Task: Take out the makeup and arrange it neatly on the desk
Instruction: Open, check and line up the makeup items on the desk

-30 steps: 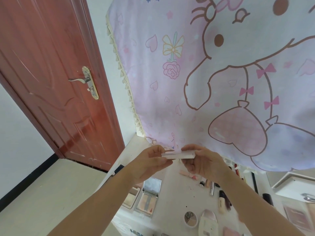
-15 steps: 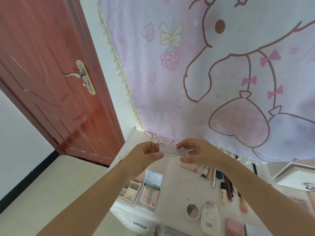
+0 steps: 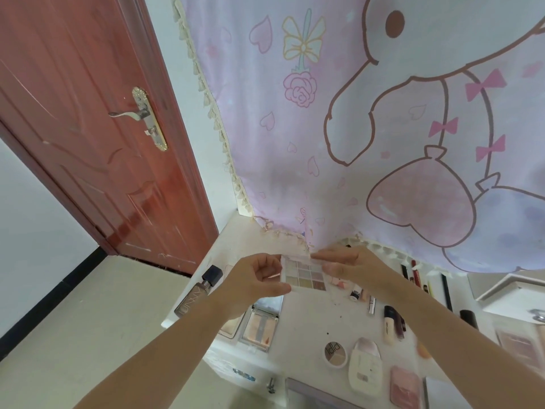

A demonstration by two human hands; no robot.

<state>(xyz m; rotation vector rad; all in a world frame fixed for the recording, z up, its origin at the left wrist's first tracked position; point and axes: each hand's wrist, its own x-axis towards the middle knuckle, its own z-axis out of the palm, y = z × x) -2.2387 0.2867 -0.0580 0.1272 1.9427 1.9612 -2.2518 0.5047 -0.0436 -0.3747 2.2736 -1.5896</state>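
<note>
I hold an eyeshadow palette (image 3: 303, 274) with several pastel pans above the back of the white desk (image 3: 306, 320). My left hand (image 3: 259, 280) grips its left edge and my right hand (image 3: 345, 268) pinches its right and top edge. The pans face up toward me. Below on the desk lie two open palettes (image 3: 261, 324), a dark foundation bottle (image 3: 199, 290), a round compact (image 3: 335, 353), a white cushion case (image 3: 365, 368), a pink case (image 3: 404, 388) and a row of lipsticks and tubes (image 3: 390, 318).
A pink cartoon curtain (image 3: 368, 128) hangs behind the desk. A red wooden door (image 3: 88, 128) stands at the left. A white box (image 3: 513, 293) sits at the right edge. Pencils and pens (image 3: 413, 274) lie along the curtain's hem.
The view has tilted down and both hands have lowered toward the desk. The palette, seen edge-on before, is now tilted so its pans show.
</note>
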